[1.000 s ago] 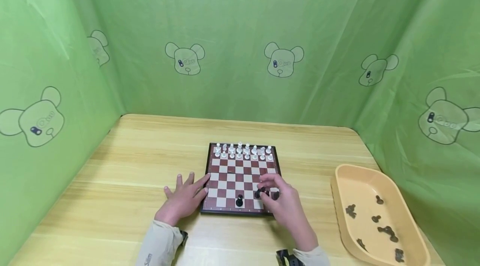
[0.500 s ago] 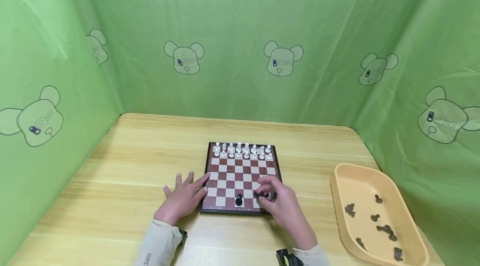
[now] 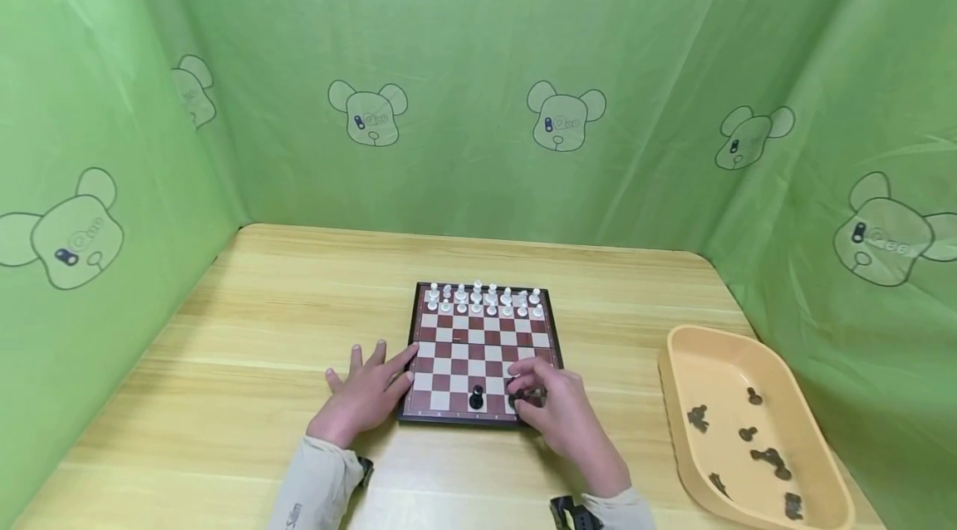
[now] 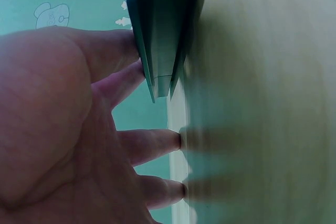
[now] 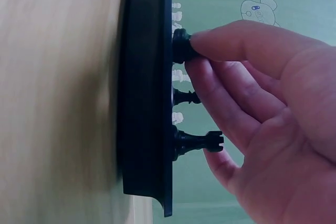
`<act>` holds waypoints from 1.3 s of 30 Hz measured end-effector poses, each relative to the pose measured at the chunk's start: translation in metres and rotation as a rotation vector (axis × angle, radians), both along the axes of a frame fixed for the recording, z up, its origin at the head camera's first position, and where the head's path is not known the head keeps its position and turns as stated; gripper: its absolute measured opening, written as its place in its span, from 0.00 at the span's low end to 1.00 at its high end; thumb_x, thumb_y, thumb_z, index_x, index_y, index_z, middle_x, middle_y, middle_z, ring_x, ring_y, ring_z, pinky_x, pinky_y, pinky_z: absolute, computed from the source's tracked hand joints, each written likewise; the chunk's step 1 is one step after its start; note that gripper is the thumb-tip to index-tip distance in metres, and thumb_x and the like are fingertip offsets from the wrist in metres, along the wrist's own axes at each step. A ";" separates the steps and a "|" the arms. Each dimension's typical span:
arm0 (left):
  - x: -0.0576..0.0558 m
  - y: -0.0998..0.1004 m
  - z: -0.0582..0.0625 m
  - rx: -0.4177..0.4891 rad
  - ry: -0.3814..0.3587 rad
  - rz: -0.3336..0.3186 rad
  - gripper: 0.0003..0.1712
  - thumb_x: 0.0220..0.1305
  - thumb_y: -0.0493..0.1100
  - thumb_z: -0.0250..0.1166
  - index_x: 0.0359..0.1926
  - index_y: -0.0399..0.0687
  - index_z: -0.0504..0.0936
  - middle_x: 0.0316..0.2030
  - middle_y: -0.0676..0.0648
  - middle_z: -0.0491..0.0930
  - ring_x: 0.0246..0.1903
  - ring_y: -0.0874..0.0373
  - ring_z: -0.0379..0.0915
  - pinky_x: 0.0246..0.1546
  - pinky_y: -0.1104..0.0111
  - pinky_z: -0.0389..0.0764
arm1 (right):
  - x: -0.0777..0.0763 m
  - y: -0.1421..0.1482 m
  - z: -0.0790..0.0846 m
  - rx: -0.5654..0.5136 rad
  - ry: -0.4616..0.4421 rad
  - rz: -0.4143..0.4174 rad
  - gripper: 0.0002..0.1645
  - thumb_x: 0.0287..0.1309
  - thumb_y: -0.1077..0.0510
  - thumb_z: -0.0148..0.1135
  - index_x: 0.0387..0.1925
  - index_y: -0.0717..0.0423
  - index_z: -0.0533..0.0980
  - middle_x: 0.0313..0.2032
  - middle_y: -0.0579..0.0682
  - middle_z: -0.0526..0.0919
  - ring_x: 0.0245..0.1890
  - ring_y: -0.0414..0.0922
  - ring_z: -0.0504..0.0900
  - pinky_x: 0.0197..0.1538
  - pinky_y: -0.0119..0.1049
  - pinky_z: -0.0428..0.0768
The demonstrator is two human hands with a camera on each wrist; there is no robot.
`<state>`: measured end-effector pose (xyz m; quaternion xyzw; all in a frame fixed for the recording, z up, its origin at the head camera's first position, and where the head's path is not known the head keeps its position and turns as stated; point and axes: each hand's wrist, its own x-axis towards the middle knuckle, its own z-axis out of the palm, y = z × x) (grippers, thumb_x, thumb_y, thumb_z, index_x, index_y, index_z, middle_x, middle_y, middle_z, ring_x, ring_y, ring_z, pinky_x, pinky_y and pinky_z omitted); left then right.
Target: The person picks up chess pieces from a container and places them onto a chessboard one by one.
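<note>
On the table lies a magnetic-style chessboard point(image 3: 443, 365), checkered in dark red and white. My left hand point(image 3: 362, 399) is spread beside it, two digits touching its left edge and other fingertips on the tabletop. Thumb and forefinger of my right hand point(image 3: 566, 414) pinch a black chess piece point(image 5: 181, 46) by its upper part, its base right at the board's near row; the fingers hide its top. A black king point(image 3: 476, 399) stands to the left of that piece. Near the right hand, a black rook point(image 5: 197, 141) and a smaller black piece point(image 5: 185, 97) stand upright.
Two rows of white chess pieces point(image 3: 477, 298) line the board's far side. To the right stands a yellow-orange tray point(image 3: 670, 422) with several black chess pieces point(image 3: 770, 457) lying in it. Green curtains point(image 3: 463, 156) surround the wooden table point(image 3: 299, 281).
My right hand has moved slightly toward the board's near edge with the black chess piece, bringing it into the near row. The left hand has kept its place.
</note>
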<state>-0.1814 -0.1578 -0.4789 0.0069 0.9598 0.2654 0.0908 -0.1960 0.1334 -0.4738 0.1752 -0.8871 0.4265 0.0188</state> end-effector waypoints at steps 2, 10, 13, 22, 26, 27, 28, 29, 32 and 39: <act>0.000 0.000 0.000 -0.001 -0.001 0.001 0.30 0.81 0.56 0.50 0.79 0.66 0.63 0.78 0.30 0.52 0.75 0.21 0.33 0.61 0.18 0.29 | 0.000 0.001 0.000 0.011 0.006 0.004 0.28 0.46 0.76 0.74 0.48 0.52 0.81 0.36 0.37 0.88 0.44 0.46 0.85 0.69 0.59 0.68; 0.000 0.000 0.001 -0.003 -0.010 0.002 0.30 0.81 0.56 0.50 0.79 0.66 0.63 0.78 0.30 0.52 0.76 0.21 0.32 0.62 0.18 0.29 | 0.000 0.002 -0.001 0.041 0.022 0.023 0.27 0.46 0.75 0.75 0.47 0.50 0.81 0.35 0.36 0.89 0.41 0.44 0.86 0.70 0.62 0.63; 0.000 0.000 0.001 -0.002 -0.011 0.003 0.30 0.81 0.56 0.50 0.79 0.66 0.63 0.78 0.30 0.52 0.76 0.21 0.33 0.62 0.18 0.29 | 0.000 0.002 -0.002 0.042 0.030 0.028 0.27 0.46 0.75 0.75 0.47 0.50 0.82 0.35 0.36 0.89 0.40 0.43 0.86 0.70 0.62 0.63; 0.000 0.000 0.002 0.002 -0.007 0.001 0.30 0.81 0.56 0.50 0.79 0.65 0.63 0.78 0.30 0.52 0.75 0.21 0.33 0.62 0.18 0.29 | 0.000 0.000 -0.002 0.045 0.019 0.035 0.25 0.46 0.74 0.75 0.44 0.50 0.82 0.34 0.34 0.88 0.39 0.40 0.86 0.67 0.59 0.65; 0.000 0.000 0.003 0.000 -0.006 -0.001 0.30 0.81 0.56 0.50 0.79 0.65 0.63 0.78 0.30 0.52 0.75 0.21 0.33 0.62 0.18 0.29 | -0.001 -0.001 -0.002 0.055 0.014 0.027 0.24 0.47 0.73 0.76 0.43 0.49 0.83 0.33 0.33 0.88 0.39 0.38 0.86 0.67 0.58 0.65; 0.000 0.000 0.003 0.001 -0.006 -0.001 0.30 0.81 0.56 0.50 0.79 0.65 0.63 0.78 0.30 0.52 0.75 0.21 0.33 0.62 0.18 0.29 | -0.001 -0.001 -0.002 0.059 0.010 0.024 0.24 0.47 0.73 0.76 0.43 0.48 0.83 0.33 0.33 0.88 0.39 0.38 0.86 0.68 0.58 0.65; 0.000 0.000 0.003 0.002 -0.004 -0.001 0.30 0.81 0.56 0.50 0.79 0.65 0.63 0.78 0.30 0.52 0.75 0.21 0.33 0.62 0.18 0.29 | -0.001 -0.001 -0.002 0.060 0.007 0.023 0.24 0.47 0.73 0.76 0.43 0.48 0.83 0.33 0.33 0.88 0.39 0.38 0.86 0.68 0.58 0.65; -0.001 0.000 0.003 0.000 -0.001 -0.001 0.30 0.81 0.56 0.50 0.79 0.65 0.63 0.78 0.30 0.52 0.75 0.21 0.33 0.62 0.18 0.29 | -0.001 -0.002 -0.002 0.063 0.005 0.023 0.24 0.47 0.73 0.76 0.43 0.49 0.82 0.33 0.33 0.88 0.39 0.38 0.86 0.69 0.58 0.64; -0.001 0.000 0.002 -0.005 0.008 -0.003 0.30 0.81 0.56 0.50 0.79 0.65 0.64 0.78 0.30 0.53 0.75 0.20 0.34 0.61 0.18 0.30 | -0.002 -0.002 -0.002 0.070 0.005 0.030 0.24 0.47 0.73 0.76 0.45 0.49 0.82 0.34 0.34 0.88 0.40 0.39 0.86 0.69 0.58 0.63; -0.001 -0.001 -0.002 -0.008 0.012 -0.006 0.30 0.81 0.56 0.50 0.79 0.65 0.64 0.78 0.30 0.53 0.75 0.20 0.34 0.61 0.17 0.30 | 0.001 0.000 0.001 0.027 -0.015 0.024 0.28 0.48 0.73 0.76 0.50 0.51 0.81 0.39 0.39 0.89 0.46 0.48 0.86 0.71 0.61 0.60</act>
